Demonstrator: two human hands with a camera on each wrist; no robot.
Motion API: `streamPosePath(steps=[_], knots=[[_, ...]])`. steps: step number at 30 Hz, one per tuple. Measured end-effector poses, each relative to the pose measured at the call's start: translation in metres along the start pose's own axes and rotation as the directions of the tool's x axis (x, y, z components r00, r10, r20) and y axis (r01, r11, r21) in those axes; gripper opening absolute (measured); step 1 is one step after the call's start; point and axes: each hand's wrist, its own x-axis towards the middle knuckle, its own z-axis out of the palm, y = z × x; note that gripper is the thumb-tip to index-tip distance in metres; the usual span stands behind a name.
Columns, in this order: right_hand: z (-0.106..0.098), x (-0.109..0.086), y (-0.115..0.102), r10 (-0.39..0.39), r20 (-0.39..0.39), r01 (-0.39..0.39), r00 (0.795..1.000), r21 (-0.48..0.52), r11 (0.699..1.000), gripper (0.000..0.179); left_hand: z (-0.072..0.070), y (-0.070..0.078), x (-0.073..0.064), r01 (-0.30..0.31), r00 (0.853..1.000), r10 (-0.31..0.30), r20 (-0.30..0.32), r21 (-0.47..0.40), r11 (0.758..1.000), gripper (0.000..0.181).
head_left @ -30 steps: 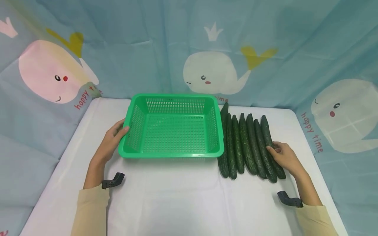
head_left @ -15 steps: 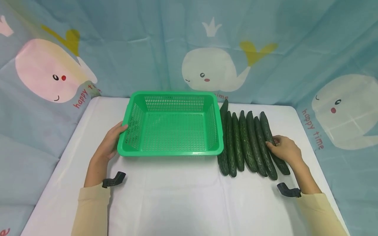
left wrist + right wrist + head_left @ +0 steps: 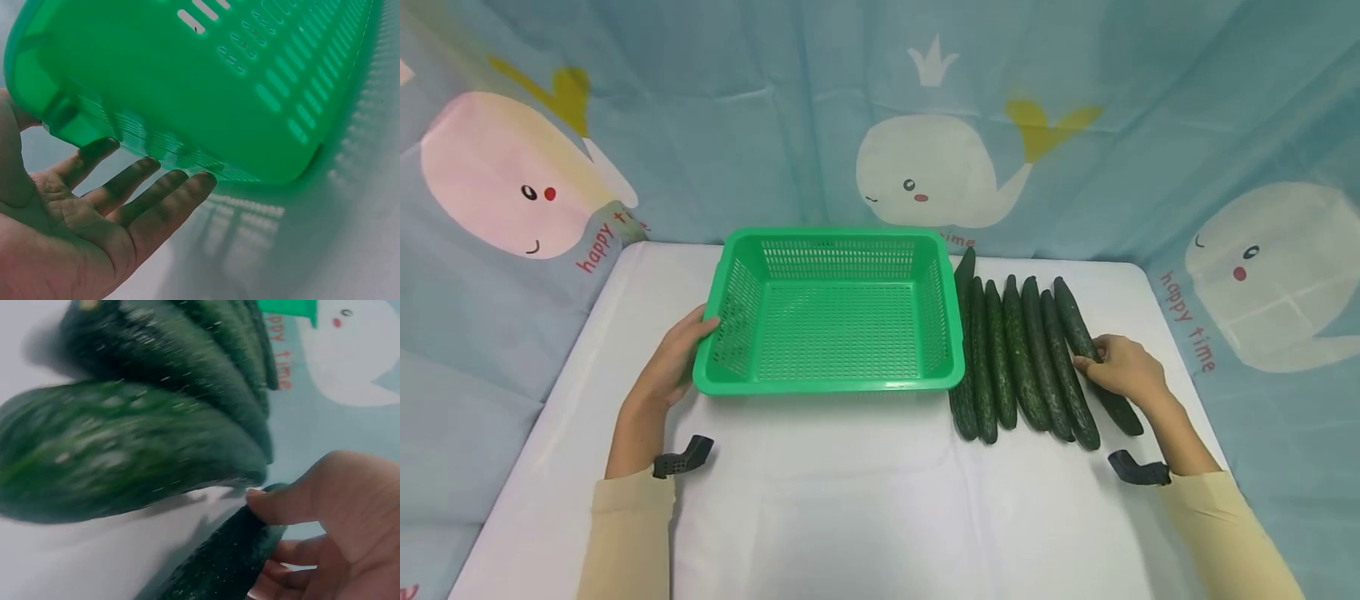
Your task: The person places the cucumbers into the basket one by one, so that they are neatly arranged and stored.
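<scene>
A green plastic basket (image 3: 827,387) with slotted walls sits left of centre on the white table. My left hand (image 3: 673,354) holds its left side, thumb over the rim and fingers against the outer wall; in the left wrist view those fingers (image 3: 165,209) are spread along the slots. To the basket's right, several dark green cucumbers (image 3: 1026,367) lie side by side. My right hand (image 3: 1127,367) grips the rightmost cucumber (image 3: 1075,325) around its middle, thumb on the left and fingers on the far side. That cucumber slants away from its neighbour, its near end to the right.
The basket's right rim overlaps the leftmost cucumber (image 3: 964,275) in the head view. A blue curtain (image 3: 760,150) printed with whales rises behind and beside the white table (image 3: 850,500). Each wrist carries a black camera mount (image 3: 1138,469).
The rightmost cucumber's near end has swung right with my right hand, widening the gap to its neighbour. My left hand keeps its place on the basket. The head view has shifted slightly.
</scene>
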Motion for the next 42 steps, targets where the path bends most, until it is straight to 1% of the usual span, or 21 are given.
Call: streamPosePath(steps=[2,5,8,11,16,19,23,26,32,35,39,42], knots=[[-0.003,-0.003,0.002,-0.004,-0.025,0.004,1.0,0.014,1.0,0.064,0.002,-0.001,0.001,-0.004,1.0,0.004,0.012,-0.01,1.0,0.074],[-0.009,-0.008,0.001,-0.02,-0.089,0.024,0.996,0.045,0.999,0.068,0.005,-0.002,0.004,-0.014,0.999,0.014,0.034,-0.012,1.0,0.073],[-0.015,-0.011,-0.007,-0.066,-0.159,0.079,0.985,0.079,0.994,0.066,0.006,-0.003,0.005,-0.018,0.999,0.018,0.039,-0.005,1.0,0.072],[-0.021,-0.013,-0.02,-0.123,-0.214,0.147,0.969,0.101,0.984,0.062,0.006,-0.003,0.005,-0.013,0.999,0.013,0.035,0.0,1.0,0.072],[-0.026,-0.019,-0.045,-0.191,-0.246,0.227,0.95,0.127,0.966,0.06,0.006,-0.004,0.006,-0.007,0.999,0.007,0.05,-0.001,1.0,0.071],[-0.024,-0.023,-0.06,-0.223,-0.26,0.267,0.939,0.147,0.952,0.058,0.006,-0.004,0.008,-0.017,0.998,0.017,0.056,-0.007,1.0,0.07],[-0.021,-0.024,-0.077,-0.27,-0.29,0.321,0.918,0.143,0.936,0.054,0.005,-0.005,0.009,-0.03,0.998,0.03,0.06,-0.014,0.999,0.069],[-0.021,-0.023,-0.089,-0.305,-0.285,0.351,0.909,0.128,0.927,0.052,0.005,-0.006,0.009,-0.022,0.999,0.022,0.049,-0.016,1.0,0.069],[-0.026,-0.027,-0.111,-0.332,-0.232,0.366,0.914,0.122,0.923,0.051,0.001,-0.01,0.008,-0.006,0.999,0.007,0.037,-0.035,0.999,0.067],[-0.025,-0.032,-0.122,-0.352,-0.205,0.379,0.913,0.115,0.918,0.051,-0.002,-0.011,0.003,0.017,0.999,-0.016,0.036,-0.031,0.999,0.067],[-0.022,-0.034,-0.139,-0.399,-0.19,0.423,0.897,0.11,0.9,0.05,-0.007,-0.012,-0.002,0.031,0.999,-0.03,0.029,-0.024,0.999,0.067],[-0.024,-0.032,-0.154,-0.434,-0.198,0.459,0.879,0.103,0.882,0.048,-0.008,-0.011,-0.003,0.026,0.999,-0.025,0.025,-0.044,0.999,0.068]])
